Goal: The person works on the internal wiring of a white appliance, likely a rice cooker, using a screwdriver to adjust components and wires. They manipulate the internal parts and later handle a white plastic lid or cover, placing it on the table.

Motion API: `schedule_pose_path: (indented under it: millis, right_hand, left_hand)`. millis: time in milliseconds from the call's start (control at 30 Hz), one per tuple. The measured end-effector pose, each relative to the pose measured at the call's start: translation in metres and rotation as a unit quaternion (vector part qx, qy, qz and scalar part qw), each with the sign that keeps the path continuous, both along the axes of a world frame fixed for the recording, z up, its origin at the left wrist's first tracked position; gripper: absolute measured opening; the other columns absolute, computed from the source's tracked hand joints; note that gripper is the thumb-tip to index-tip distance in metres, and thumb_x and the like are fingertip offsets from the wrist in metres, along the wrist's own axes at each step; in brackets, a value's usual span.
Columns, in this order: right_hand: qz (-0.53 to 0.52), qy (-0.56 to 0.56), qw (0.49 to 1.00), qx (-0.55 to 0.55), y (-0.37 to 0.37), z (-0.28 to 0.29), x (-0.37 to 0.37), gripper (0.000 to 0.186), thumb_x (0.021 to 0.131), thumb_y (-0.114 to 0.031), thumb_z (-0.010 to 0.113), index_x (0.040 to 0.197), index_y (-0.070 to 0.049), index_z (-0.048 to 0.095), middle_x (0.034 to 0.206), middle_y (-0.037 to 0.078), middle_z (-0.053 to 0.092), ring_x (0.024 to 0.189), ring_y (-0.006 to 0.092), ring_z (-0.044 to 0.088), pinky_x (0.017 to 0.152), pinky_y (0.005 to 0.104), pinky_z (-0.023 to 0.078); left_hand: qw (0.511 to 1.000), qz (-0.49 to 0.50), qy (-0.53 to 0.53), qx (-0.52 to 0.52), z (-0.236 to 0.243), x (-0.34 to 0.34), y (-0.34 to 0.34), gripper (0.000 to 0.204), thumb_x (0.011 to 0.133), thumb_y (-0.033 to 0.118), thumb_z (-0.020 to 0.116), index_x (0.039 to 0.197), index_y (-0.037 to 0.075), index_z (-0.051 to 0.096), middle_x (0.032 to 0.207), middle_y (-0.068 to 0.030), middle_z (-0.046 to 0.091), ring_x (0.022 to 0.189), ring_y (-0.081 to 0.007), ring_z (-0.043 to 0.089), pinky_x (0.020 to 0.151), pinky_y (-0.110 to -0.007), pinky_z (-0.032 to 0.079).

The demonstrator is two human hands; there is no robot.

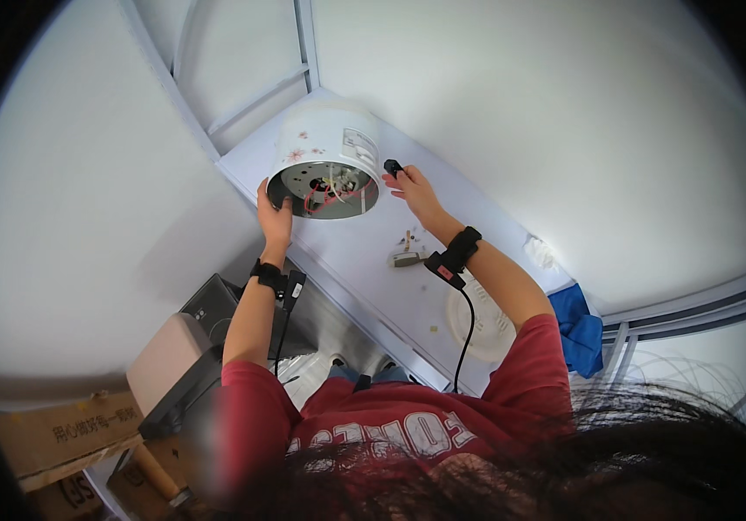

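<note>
A white round cooker body (325, 143) with small flower prints lies tipped on its side on the white table (364, 269). Its open underside (325, 187) faces me and shows red and white wires. My left hand (274, 213) grips the lower left rim of that underside. My right hand (415, 189) is just right of the cooker and pinches a small black part (393, 166) at its fingertips. Both wrists wear black bands with cables.
A small metal piece with a screw (405, 253) lies on the table below my right hand. A white round plate-like cover (477, 321) and a blue cloth (583, 326) sit to the right. Cardboard boxes (60, 430) and a grey appliance (178, 365) stand at lower left.
</note>
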State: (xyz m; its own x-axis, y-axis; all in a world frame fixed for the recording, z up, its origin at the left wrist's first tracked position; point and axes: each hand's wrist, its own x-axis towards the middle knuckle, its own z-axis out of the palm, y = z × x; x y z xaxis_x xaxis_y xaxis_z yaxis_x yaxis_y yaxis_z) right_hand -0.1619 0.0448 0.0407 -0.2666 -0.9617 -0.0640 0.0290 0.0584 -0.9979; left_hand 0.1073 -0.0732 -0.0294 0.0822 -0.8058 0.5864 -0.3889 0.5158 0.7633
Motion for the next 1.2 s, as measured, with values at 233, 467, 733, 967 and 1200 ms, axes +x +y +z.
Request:
schedule_pose_path:
  millis: [233, 467, 733, 967, 1200]
  right_hand:
    - [0.02, -0.001, 1.0, -0.008, -0.004, 0.004, 0.011, 0.021, 0.1, -0.023, 0.038, 0.103, -0.005, 0.049, 0.115, 0.009, 0.062, 0.107, 0.0181, 0.058, 0.091, 0.0324, 0.044]
    - [0.024, -0.002, 1.0, -0.005, -0.005, 0.006, 0.019, 0.021, 0.1, -0.023, 0.037, 0.103, -0.006, 0.049, 0.114, 0.008, 0.063, 0.106, 0.0183, 0.058, 0.091, 0.0324, 0.044]
    - [-0.001, 0.017, 1.0, 0.002, -0.004, -0.002, 0.007, 0.023, 0.1, -0.023, 0.039, 0.103, -0.004, 0.05, 0.11, 0.009, 0.064, 0.103, 0.0177, 0.06, 0.088, 0.0318, 0.047]
    - [-0.009, 0.01, 1.0, 0.003, -0.007, 0.003, 0.012, 0.022, 0.098, -0.02, 0.041, 0.102, -0.001, 0.051, 0.106, 0.011, 0.064, 0.097, 0.0189, 0.063, 0.085, 0.0311, 0.049]
    - [-0.105, 0.127, 0.986, -0.029, -0.006, 0.014, -0.004, 0.02, 0.086, -0.013, 0.053, 0.074, 0.002, 0.059, 0.08, 0.006, 0.063, 0.074, 0.0124, 0.062, 0.073, 0.0258, 0.052]
  left_hand:
    - [0.976, 0.014, -0.028, 0.215, 0.013, 0.012, 0.008, 0.045, 0.086, 0.009, 0.057, 0.129, 0.012, 0.043, 0.096, -0.0183, 0.064, 0.088, -0.033, 0.063, 0.079, -0.039, 0.048]
    - [0.995, 0.065, -0.035, 0.065, 0.003, 0.022, 0.0, 0.044, 0.085, 0.011, 0.058, 0.127, 0.012, 0.045, 0.09, -0.0168, 0.061, 0.086, -0.0362, 0.061, 0.079, -0.041, 0.047]
    - [0.988, -0.045, -0.141, -0.04, 0.045, -0.007, 0.047, 0.021, 0.081, 0.006, 0.06, 0.101, 0.004, 0.057, 0.093, -0.0142, 0.057, 0.085, -0.0323, 0.059, 0.074, -0.04, 0.047]
    - [0.996, -0.087, -0.015, 0.026, 0.055, -0.047, 0.069, 0.023, 0.079, 0.002, 0.058, 0.102, 0.0, 0.055, 0.099, -0.0169, 0.054, 0.092, -0.0337, 0.056, 0.08, -0.04, 0.045]
    - [0.98, 0.169, -0.05, -0.091, 0.048, -0.017, 0.05, 0.052, 0.076, 0.002, 0.061, 0.123, -0.007, 0.04, 0.123, -0.023, 0.043, 0.12, -0.0381, 0.037, 0.102, -0.045, 0.029]
